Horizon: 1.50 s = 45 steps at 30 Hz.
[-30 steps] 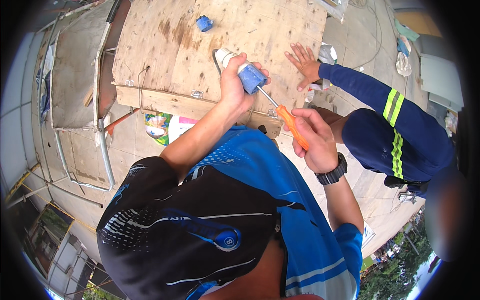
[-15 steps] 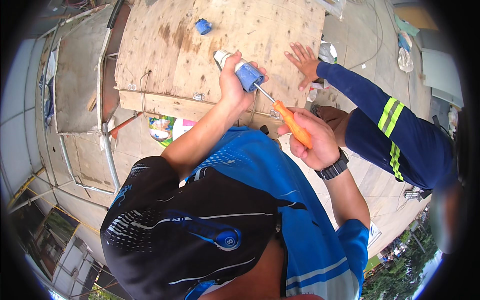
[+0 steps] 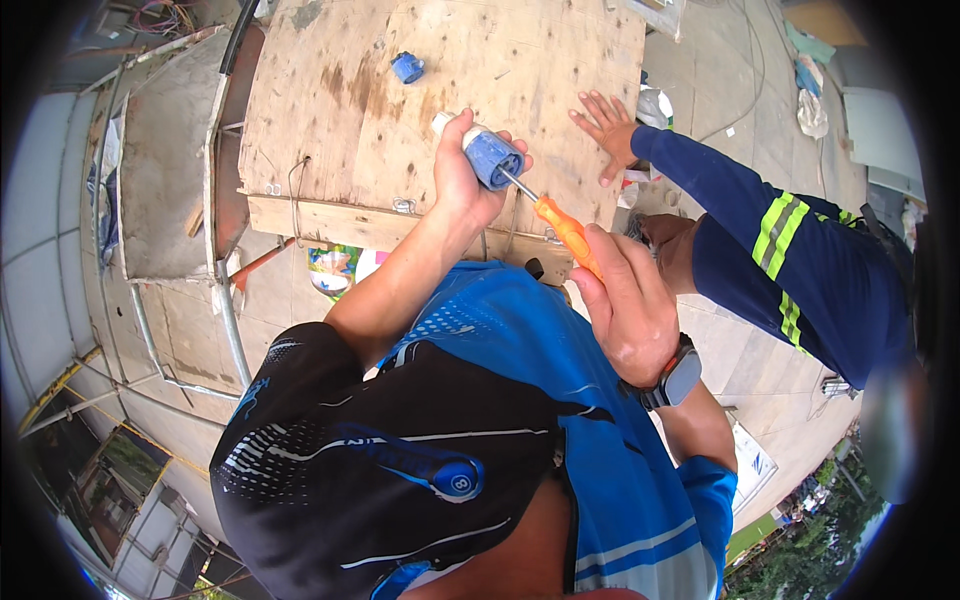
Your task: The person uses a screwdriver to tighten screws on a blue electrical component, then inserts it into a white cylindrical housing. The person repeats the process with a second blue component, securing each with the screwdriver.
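My left hand (image 3: 468,180) is wrapped round a blue and white industrial power connector (image 3: 492,158), its blue open end tilted toward me. Dark holes or contacts show inside that end. A screwdriver (image 3: 562,232) with an orange handle is held in my right hand (image 3: 635,310), fingers closed over the handle's back. Its metal shaft reaches into the connector's blue end; the tip is hidden inside. Farther off on the plywood table top (image 3: 340,130) lies a separate blue cylindrical piece (image 3: 407,67).
A co-worker's hand (image 3: 606,132) rests flat on the table's right side, its arm in a dark blue sleeve (image 3: 715,175) with reflective bands. At the left stands a metal-framed trough (image 3: 165,170). Wire loops (image 3: 298,185) stick out at the table's near edge. Plastic bags (image 3: 655,106) lie beyond its right side.
My right hand has turned on the screwdriver handle, its back and the watch face now showing more. The connector has tilted slightly, showing more of its inside. The co-worker's hand stays put.
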{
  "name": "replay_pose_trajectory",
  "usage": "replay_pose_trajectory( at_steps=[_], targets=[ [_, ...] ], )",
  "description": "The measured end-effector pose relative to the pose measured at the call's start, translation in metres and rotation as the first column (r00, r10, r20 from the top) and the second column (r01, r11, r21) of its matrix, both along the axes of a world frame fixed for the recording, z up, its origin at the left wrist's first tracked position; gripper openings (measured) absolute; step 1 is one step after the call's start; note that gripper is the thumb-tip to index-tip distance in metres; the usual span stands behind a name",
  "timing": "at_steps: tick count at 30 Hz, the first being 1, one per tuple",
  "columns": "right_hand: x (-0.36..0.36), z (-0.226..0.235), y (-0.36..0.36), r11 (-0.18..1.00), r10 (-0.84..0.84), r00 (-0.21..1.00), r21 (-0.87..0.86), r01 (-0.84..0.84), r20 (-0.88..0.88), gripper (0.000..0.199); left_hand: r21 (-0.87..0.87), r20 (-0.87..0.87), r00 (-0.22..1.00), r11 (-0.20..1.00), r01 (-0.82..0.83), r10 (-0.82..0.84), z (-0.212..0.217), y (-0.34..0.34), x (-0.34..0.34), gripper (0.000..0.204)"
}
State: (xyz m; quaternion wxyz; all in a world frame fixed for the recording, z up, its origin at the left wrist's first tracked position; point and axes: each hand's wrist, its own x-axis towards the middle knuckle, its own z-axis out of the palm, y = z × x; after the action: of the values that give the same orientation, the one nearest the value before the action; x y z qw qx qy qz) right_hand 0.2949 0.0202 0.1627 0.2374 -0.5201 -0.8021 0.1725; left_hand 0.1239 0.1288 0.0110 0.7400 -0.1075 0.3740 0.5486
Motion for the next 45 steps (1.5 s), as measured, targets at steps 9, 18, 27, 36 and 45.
replay_pose_trajectory(
  at_steps=[9, 18, 27, 36, 45],
  targets=[
    [0.017, 0.044, -0.015, 0.979, -0.081, 0.996, 0.192, 0.074, 0.031, 0.029, -0.059, 0.289, 0.948, 0.991, -0.121, 0.133, -0.001, 0.011, -0.042, 0.048],
    [0.007, 0.038, -0.011, 0.976, -0.038, 0.999, 0.213, 0.037, 0.003, 0.035, -0.046, 0.46, 0.868, 0.982, -0.185, 0.185, 0.006, 0.002, -0.042, 0.05],
    [0.002, 0.04, -0.008, 0.973, -0.03, 1.0, 0.228, 0.03, -0.003, 0.039, -0.041, 0.526, 0.828, 0.978, -0.205, 0.196, 0.009, 0.001, -0.043, 0.049],
    [0.001, 0.043, -0.008, 0.984, -0.026, 0.999, 0.178, 0.018, 0.041, 0.034, -0.033, 0.431, 0.882, 0.98, -0.198, 0.192, 0.019, -0.003, -0.035, 0.045],
    [0.0, 0.035, -0.005, 0.984, -0.034, 0.997, 0.178, 0.021, 0.074, 0.038, 0.011, 0.091, 0.986, 0.99, -0.142, 0.14, 0.029, -0.005, -0.018, 0.055]
  ],
)
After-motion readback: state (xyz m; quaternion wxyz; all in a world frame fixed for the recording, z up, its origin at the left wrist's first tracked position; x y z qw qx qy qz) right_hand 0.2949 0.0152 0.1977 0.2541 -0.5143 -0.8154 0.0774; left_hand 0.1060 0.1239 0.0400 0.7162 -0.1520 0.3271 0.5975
